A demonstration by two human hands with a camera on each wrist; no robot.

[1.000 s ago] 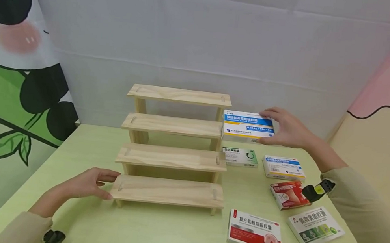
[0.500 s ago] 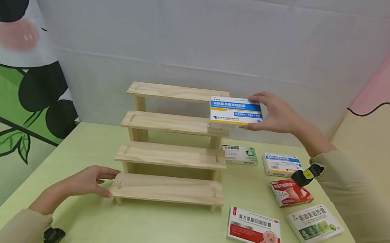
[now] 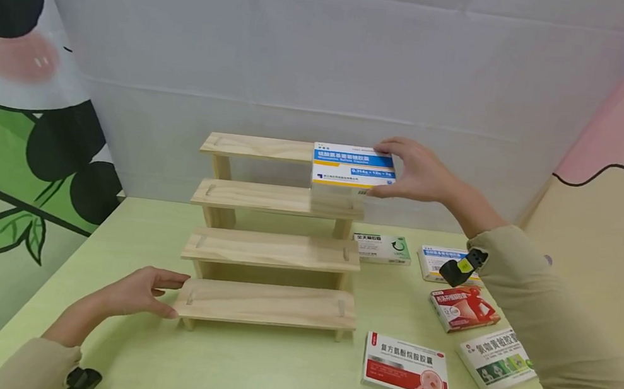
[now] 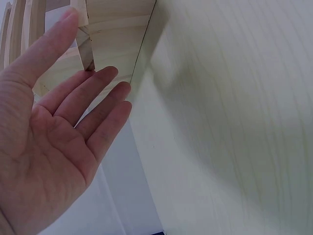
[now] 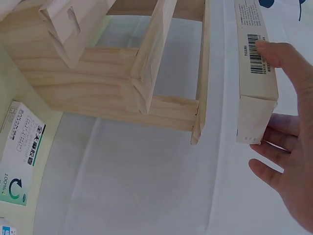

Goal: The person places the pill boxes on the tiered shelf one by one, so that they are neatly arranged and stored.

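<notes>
My right hand [image 3: 419,173] holds a white, blue and yellow medicine box [image 3: 352,166] by its right end, thumb below and fingers above. The box is tilted face up in front of the top board, over the second board's right half; in the right wrist view its barcode side [image 5: 257,54] shows and it is apart from the wood. A four-tier wooden display stand [image 3: 266,304] stands on the table. My left hand [image 3: 136,293] grips the left end of its lowest board between thumb and forefinger; the other fingers [image 4: 110,117] extend loosely below, seen in the left wrist view.
Right of the stand lie a green-and-white box [image 3: 383,248], another blue-and-white box [image 3: 436,261] partly behind the wrist camera, a red box [image 3: 465,309], a white-green box [image 3: 497,360] partly behind the sleeve and a red-and-white box [image 3: 408,368]. A white cloth [image 3: 282,45] hangs behind.
My right hand has carried the medicine box leftward and up, from beside the stand to over its second board. The left hand has kept its place at the lowest board.
</notes>
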